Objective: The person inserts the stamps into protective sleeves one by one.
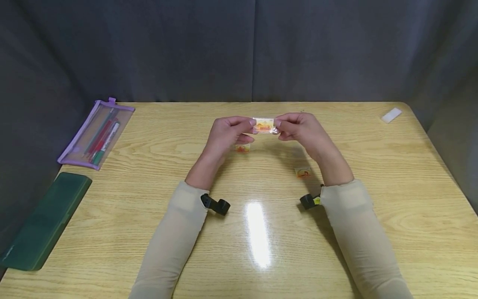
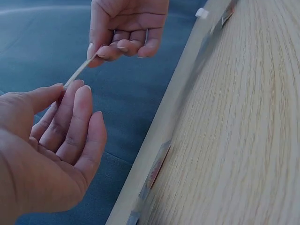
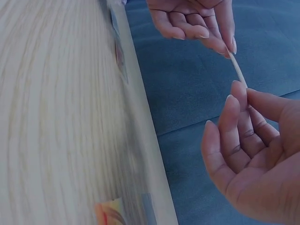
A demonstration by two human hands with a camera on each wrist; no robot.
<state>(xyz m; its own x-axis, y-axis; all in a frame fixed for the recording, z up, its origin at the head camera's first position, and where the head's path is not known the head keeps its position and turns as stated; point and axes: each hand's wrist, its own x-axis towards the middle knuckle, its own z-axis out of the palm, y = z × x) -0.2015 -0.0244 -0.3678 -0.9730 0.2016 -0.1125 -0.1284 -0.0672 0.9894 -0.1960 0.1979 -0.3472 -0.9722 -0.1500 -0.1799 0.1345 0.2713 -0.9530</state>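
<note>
A small yellow-and-orange picture piece, like a postage stamp in shiny clear film (image 1: 264, 125), is held up level above the table. My left hand (image 1: 232, 132) pinches its left end between thumb and fingertips. At the right end, the thumb and forefinger of my right hand (image 1: 301, 128) grip it too. Both wrist views show it edge-on as a thin strip (image 2: 78, 75), the other fingers loosely bent below. A similar stamp-like piece (image 1: 242, 148) lies on the table just below my left fingers, and another (image 1: 303, 172) lies under my right wrist.
On the wooden table (image 1: 239, 249), a mesh pouch with purple trim (image 1: 77, 139) holding several pens lies at the far left. A dark green case (image 1: 46, 220) lies nearer on that side. A small white block (image 1: 391, 115) sits at the back right. Dark curtains (image 1: 186, 50) surround the table.
</note>
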